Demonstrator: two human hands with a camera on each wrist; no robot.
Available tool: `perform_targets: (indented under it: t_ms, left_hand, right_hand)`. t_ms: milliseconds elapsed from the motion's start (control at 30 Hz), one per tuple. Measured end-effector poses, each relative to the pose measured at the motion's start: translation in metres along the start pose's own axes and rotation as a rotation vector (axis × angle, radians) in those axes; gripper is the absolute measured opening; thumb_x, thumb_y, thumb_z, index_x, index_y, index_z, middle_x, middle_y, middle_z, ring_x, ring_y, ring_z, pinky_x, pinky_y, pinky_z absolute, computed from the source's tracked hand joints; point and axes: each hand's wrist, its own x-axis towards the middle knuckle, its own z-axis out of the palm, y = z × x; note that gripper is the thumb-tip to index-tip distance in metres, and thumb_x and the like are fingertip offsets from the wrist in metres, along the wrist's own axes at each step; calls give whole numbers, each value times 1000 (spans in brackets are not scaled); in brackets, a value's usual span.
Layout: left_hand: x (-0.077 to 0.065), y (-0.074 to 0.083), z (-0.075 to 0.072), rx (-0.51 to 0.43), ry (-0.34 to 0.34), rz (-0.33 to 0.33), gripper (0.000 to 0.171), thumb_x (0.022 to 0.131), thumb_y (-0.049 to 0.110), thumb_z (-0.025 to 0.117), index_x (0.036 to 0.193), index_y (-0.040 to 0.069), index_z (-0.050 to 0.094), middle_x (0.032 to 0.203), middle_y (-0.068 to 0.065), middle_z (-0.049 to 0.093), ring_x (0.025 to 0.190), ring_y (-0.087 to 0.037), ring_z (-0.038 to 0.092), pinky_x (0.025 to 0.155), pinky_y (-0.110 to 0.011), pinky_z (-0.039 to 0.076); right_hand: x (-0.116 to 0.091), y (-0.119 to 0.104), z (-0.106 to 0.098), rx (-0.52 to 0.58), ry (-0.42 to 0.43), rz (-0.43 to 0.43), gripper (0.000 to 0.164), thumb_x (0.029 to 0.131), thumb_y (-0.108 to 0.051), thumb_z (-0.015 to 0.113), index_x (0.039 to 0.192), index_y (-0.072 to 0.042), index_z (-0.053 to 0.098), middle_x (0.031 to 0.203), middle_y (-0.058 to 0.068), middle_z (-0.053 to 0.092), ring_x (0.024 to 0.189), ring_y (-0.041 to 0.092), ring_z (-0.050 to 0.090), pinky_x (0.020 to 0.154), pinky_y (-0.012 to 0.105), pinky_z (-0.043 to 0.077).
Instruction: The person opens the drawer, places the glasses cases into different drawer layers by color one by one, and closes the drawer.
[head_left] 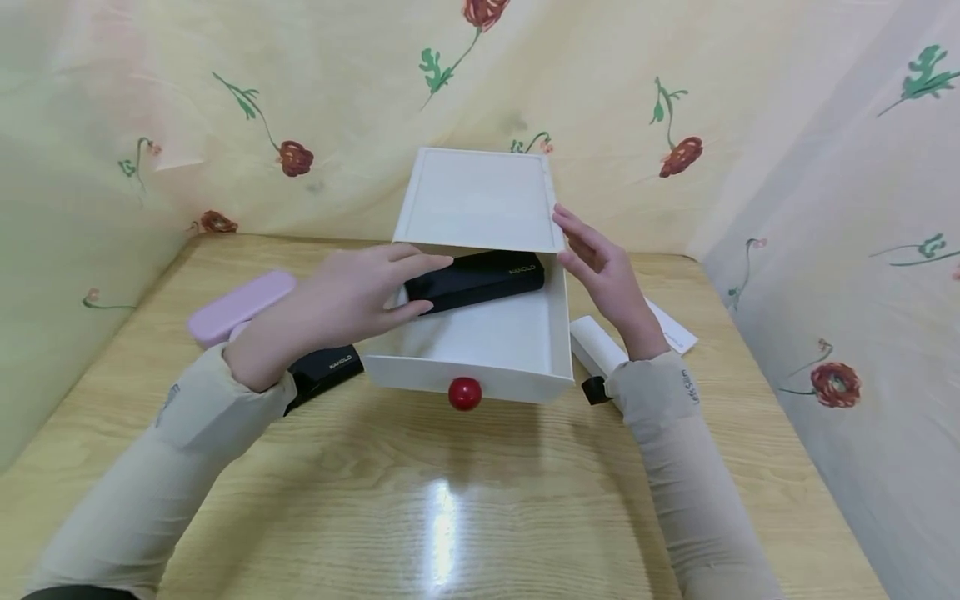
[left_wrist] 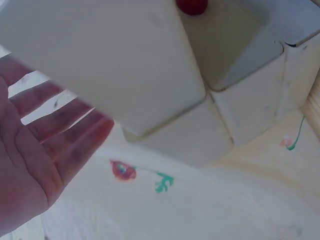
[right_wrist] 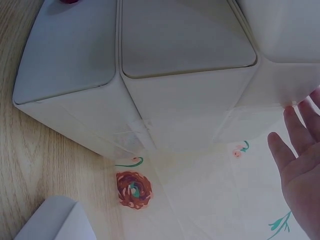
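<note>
A white drawer unit point(head_left: 480, 196) stands at the table's back with its top drawer point(head_left: 510, 337) pulled out. A red knob point(head_left: 465, 393) marks the drawer's front. Inside, a black oblong case point(head_left: 487, 279) with gold lettering lies slantwise. Reaching over the drawer's left wall, my left hand point(head_left: 352, 287) grips the case's left end between thumb and index finger. Its other fingertips pass mostly behind the wall in the left wrist view. My right hand point(head_left: 607, 271), fingers extended, rests its fingertips against the unit's upper right side, as the right wrist view point(right_wrist: 300, 145) shows too.
Left of the unit lie a lilac case point(head_left: 240, 308) and another black case point(head_left: 326, 373), partly under my left arm. At the right are a white tube-like item with a black end point(head_left: 597, 346) and a white flat box point(head_left: 671, 327). Flowered cloth point(head_left: 360, 92) hangs behind.
</note>
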Motion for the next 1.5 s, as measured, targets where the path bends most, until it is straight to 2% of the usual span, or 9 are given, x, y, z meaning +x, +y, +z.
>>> perform_targets:
  t_ms: [200,367,533,767,900,1067,1200,1300,1500]
  left_hand:
    - [-19,-9,-2,-26,83,-16,50,93,24,65,140,13,51,127,-11,63,61,-16,52,48,-26,38]
    - [-36,-18,7,-68,167,-20,56,92,20,66,144,13,45,133,-12,60,86,-22,67,49,-24,42]
    - [-53,-30,19,-162,237,-45,58,89,15,70,143,12,47,129,-11,62,102,-24,68,70,-36,59]
    - [-80,-41,31,-423,138,-217,59,96,20,61,150,19,36,128,-12,64,103,-25,68,81,-38,59]
    - [-93,-50,40,-515,107,-248,57,97,17,60,149,15,38,124,-13,65,103,-26,68,82,-36,59]
    - [-110,-63,52,-368,64,-182,50,90,11,68,137,7,53,116,-12,69,99,-27,70,82,-40,58]
    - [-121,-72,58,-210,-86,-191,46,87,15,72,129,3,59,119,-14,68,105,-29,67,87,-46,54]
    - [-125,-79,63,-159,-174,-219,47,87,18,72,130,3,59,117,-14,68,105,-29,65,86,-47,53]
    - [-136,-95,70,-156,-208,-277,52,84,16,75,131,1,58,112,-13,68,101,-26,64,83,-44,52]
  right_hand:
    - [-1,1,-2,0,6,-9,47,99,-20,56,145,-17,47,157,-5,35,144,19,36,112,20,37]
    - [-1,0,-1,-1,7,-7,47,99,-20,56,145,-17,46,157,-5,34,144,19,36,111,19,37]
    - [-1,0,1,11,7,-11,47,99,-21,57,144,-16,47,157,-4,35,144,20,37,110,17,37]
    - [-1,0,4,16,12,-23,47,99,-21,57,144,-15,47,157,-3,36,143,19,37,115,23,34]
    - [-1,0,3,15,21,-26,46,99,-19,56,144,-15,47,157,-4,36,144,16,37,117,25,31]
    - [-2,-1,3,19,24,-29,46,99,-16,55,144,-14,47,157,-3,36,144,17,36,118,27,30]
    - [-2,0,4,24,21,-29,46,99,-14,54,144,-13,47,157,-3,35,144,18,36,118,29,30]
    - [-2,0,3,26,19,-26,46,99,-14,53,145,-13,46,157,-2,35,144,18,35,119,30,29]
    - [-2,0,2,25,16,-27,46,100,-14,53,145,-13,46,157,-2,35,145,18,34,120,33,28]
